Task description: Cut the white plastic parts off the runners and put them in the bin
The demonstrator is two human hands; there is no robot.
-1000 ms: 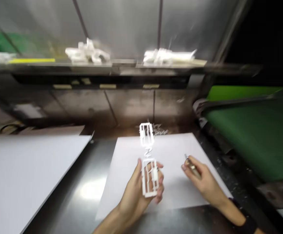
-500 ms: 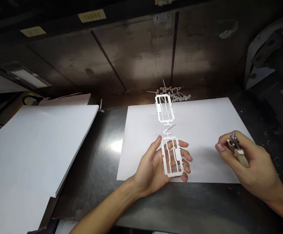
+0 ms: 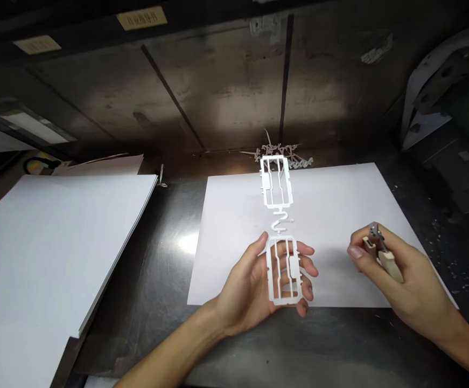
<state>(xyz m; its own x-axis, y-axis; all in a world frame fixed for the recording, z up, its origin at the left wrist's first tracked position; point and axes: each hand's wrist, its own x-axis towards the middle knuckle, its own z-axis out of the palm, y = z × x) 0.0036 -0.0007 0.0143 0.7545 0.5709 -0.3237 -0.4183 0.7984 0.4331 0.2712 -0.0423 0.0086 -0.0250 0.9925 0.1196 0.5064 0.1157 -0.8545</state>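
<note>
Two white rectangular plastic frames, joined end to end by a curved white runner, extend away from me above the paper. My left hand supports the nearer frame from below. Its thumb is by the left edge, and the fingers are loosely curled behind the openings. The farther frame has no hand on it. To the right, my right hand is wrapped round small nippers with beige handles. Their metal head points up and away from the frames, and part of the handles is hidden in my palm.
A large white sheet lies on the metal bench. Tangled runner scraps lie behind it, by the metal back wall. A stack of white sheets is on the left. Small white bits dot the bench at right.
The joined frames have tilted slightly, and the farther one appears larger and a little farther right. Both hands keep their hold. The whole view has shifted slightly.
</note>
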